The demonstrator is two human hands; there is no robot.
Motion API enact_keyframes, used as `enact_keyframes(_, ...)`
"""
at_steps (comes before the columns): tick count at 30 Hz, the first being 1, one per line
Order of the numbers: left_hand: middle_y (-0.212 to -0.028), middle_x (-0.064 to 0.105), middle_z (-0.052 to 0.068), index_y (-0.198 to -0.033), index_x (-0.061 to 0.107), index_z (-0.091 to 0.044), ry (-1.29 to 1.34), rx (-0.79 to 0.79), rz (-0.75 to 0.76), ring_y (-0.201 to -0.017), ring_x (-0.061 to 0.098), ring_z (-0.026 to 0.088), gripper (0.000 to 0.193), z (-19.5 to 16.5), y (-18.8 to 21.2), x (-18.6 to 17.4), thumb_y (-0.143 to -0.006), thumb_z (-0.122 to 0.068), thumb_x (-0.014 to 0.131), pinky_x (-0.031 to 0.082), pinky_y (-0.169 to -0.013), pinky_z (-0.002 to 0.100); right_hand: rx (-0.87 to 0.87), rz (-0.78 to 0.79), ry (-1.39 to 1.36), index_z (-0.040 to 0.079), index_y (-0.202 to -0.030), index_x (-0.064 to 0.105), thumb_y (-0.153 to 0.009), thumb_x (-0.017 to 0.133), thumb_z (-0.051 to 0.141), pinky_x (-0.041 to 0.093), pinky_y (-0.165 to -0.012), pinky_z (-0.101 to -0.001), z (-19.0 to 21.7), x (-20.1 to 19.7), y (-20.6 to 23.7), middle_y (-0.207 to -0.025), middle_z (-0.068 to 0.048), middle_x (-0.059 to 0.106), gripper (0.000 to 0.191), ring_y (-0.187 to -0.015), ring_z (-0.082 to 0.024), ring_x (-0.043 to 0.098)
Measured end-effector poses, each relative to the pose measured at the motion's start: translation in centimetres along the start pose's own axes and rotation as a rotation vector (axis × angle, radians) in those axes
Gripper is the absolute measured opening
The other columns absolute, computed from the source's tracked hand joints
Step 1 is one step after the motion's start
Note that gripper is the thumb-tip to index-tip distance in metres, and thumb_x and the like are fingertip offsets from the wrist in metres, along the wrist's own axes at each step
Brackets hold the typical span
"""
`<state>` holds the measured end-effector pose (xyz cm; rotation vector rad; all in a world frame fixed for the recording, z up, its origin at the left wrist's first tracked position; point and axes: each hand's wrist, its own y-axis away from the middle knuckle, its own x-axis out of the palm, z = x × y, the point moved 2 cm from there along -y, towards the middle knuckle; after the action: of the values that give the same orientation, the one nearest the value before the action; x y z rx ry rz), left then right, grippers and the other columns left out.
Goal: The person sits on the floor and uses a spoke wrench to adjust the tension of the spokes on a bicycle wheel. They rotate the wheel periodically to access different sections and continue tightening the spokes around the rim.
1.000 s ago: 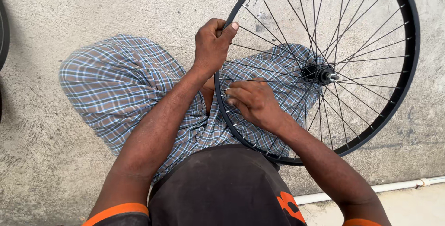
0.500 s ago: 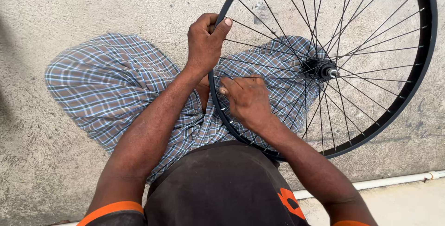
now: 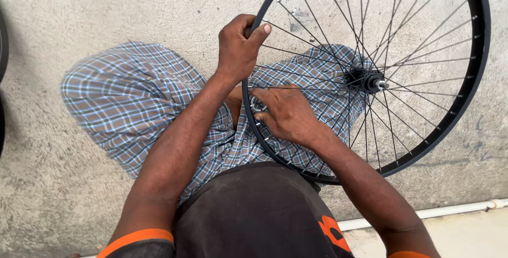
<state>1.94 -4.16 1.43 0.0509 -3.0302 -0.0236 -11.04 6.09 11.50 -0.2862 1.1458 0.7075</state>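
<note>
Both hands grip the black wheel rim [image 3: 479, 67] over checked cloth [image 3: 132, 99], beside a white pipe [image 3: 450, 210].

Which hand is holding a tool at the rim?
The right hand: its fingers pinch a small silver tool inside the wheel rim. The left hand only grips the bare rim higher up.

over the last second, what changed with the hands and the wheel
Little changed. The left hand slid slightly along the black rim and keeps its grip. The right hand stays inside the rim among the spokes, fingers on a small shiny metal part. The wheel still rests on the checked lap.
</note>
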Motion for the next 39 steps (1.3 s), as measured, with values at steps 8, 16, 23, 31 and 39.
enact_keyframes(8,-0.067,0.054,-0.003,-0.104,0.071,-0.001,-0.084,0.002,0.008,-0.059,0.048,0.006,0.029,0.3,-0.2,-0.4,-0.1,-0.029,0.074,0.04,-0.051,0.028,-0.128,0.1,0.199,-0.001,-0.13,0.06,-0.102,0.062,0.035,0.052,-0.066,-0.0385,-1.4,1.3,-0.2,-0.078,-0.007,0.055,0.045,-0.068,-0.02,0.059)
enact_keyframes(16,-0.072,0.056,-0.002,-0.108,0.07,-0.001,-0.088,0.039,0.002,-0.062,0.05,0.006,0.027,0.5,0.1,-0.3,-0.102,-0.028,0.071,0.042,-0.052,0.027,-0.121,0.025,0.246,0.004,-0.104,0.065,-0.106,0.06,0.038,0.051,-0.059,-0.0374,-2.3,3.0,0.1,-0.071,-0.005,0.054,0.034,-0.062,-0.018,0.058)
enact_keyframes(23,-0.071,0.055,-0.002,-0.109,0.071,-0.001,-0.012,-0.023,-0.001,-0.062,0.047,0.005,0.03,0.7,0.1,-0.1,-0.101,-0.03,0.073,0.039,-0.052,0.026,0.074,-0.242,0.202,0.006,-0.098,0.066,-0.102,0.071,0.035,0.05,-0.059,-0.0363,-1.2,3.9,-0.2,-0.066,-0.002,0.057,0.029,-0.057,-0.016,0.059)
enact_keyframes(31,-0.072,0.056,-0.003,-0.107,0.071,0.0,-0.005,-0.017,0.02,-0.062,0.049,0.004,0.026,0.9,0.3,-0.1,-0.101,-0.026,0.073,0.042,-0.053,0.026,-0.138,-0.201,0.13,0.002,-0.125,0.064,-0.1,0.07,0.03,0.054,-0.079,-0.0407,0.2,0.8,1.1,-0.101,-0.01,0.066,0.039,-0.088,-0.024,0.067)
enact_keyframes(39,-0.07,0.054,-0.002,-0.107,0.07,0.0,-0.066,-0.062,0.011,-0.06,0.048,0.005,0.026,0.2,0.6,-0.4,-0.098,-0.024,0.073,0.041,-0.051,0.026,0.202,0.336,0.266,0.008,-0.094,0.064,-0.108,0.053,0.047,0.049,-0.074,-0.0451,-0.5,2.0,-0.7,-0.07,-0.005,0.058,0.043,-0.062,-0.021,0.059)
